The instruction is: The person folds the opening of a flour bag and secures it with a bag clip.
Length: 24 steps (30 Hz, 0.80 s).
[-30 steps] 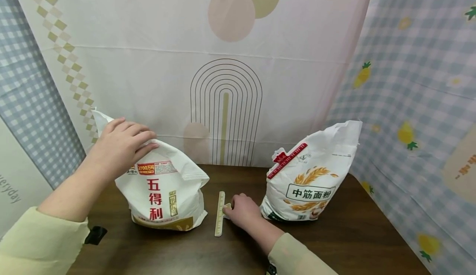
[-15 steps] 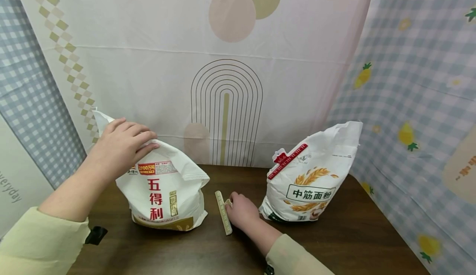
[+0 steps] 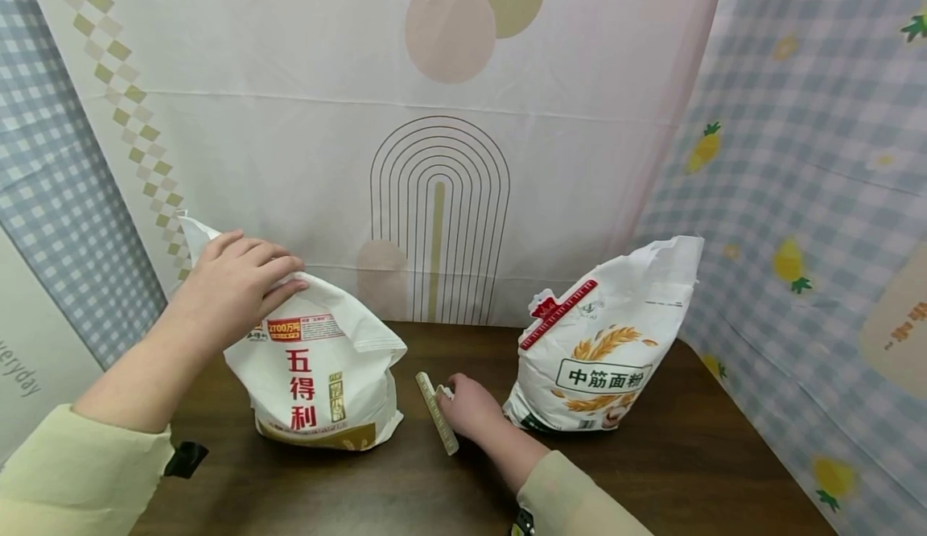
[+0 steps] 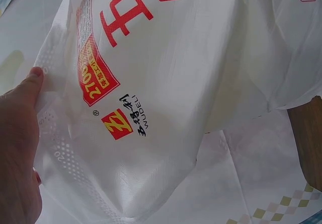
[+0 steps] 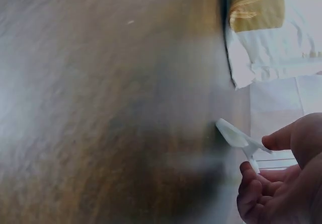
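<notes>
On the left of the head view a white flour bag [image 3: 311,359] with red lettering stands upright. My left hand [image 3: 242,286] grips its top edge; in the left wrist view the thumb [image 4: 34,80] lies on the near side and the other fingers are mostly hidden. Between the two bags my right hand [image 3: 467,407] pinches a cream bag clip [image 3: 437,417] by its handle. The clip's long toothed bar points away from the palm, close over the table. In the right wrist view the bag clip [image 5: 234,135] sits between thumb and fingers.
A second flour bag [image 3: 611,359] stands right of my right hand, with a red bag clip [image 3: 558,315] across its upper left corner. Both stand on a dark wooden table [image 3: 376,492]. A printed cloth [image 3: 319,174] hangs close behind, and a checked cloth [image 3: 804,198] hangs at the right.
My right hand has turned the cream clip from nearly straight to a slant, its far end now leaning left. The left hand keeps its hold on the bag.
</notes>
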Available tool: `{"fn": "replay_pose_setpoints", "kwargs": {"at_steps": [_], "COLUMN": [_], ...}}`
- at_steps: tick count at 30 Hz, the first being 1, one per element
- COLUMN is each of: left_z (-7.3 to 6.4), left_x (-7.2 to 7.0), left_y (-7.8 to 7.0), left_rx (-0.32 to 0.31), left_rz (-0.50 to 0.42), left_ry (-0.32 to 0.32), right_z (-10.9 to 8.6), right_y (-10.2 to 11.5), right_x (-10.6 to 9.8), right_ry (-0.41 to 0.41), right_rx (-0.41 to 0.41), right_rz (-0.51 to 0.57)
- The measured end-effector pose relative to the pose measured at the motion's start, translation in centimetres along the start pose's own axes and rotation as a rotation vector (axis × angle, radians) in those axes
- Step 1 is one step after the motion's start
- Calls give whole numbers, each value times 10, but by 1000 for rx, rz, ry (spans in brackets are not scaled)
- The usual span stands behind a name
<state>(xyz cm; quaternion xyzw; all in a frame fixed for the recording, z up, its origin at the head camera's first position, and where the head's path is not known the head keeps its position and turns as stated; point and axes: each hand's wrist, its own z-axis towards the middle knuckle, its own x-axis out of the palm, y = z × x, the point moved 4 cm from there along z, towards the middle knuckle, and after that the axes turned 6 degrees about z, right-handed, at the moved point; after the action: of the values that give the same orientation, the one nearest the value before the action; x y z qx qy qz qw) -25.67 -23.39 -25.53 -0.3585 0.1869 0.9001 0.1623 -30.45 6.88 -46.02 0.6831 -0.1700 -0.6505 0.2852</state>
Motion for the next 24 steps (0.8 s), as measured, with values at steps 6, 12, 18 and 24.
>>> {"fn": "replay_pose_setpoints", "kwargs": {"at_steps": [6, 12, 18, 24], "left_z": [0, 1, 2, 1], "left_x": [1, 1, 1, 0], "left_y": [0, 0, -2, -1], "left_rx": [0, -5, -4, -8], "left_rz": [4, 3, 3, 6], "left_ry": [0, 3, 4, 7], "right_z": [2, 2, 3, 4], "right_y": [-3, -4, -3, 1], "right_x": [-3, -6, -14, -20], "right_ry": [58, 65, -5, -54], "right_rx": [32, 47, 32, -7], "right_rz": [113, 166, 191, 191]}}
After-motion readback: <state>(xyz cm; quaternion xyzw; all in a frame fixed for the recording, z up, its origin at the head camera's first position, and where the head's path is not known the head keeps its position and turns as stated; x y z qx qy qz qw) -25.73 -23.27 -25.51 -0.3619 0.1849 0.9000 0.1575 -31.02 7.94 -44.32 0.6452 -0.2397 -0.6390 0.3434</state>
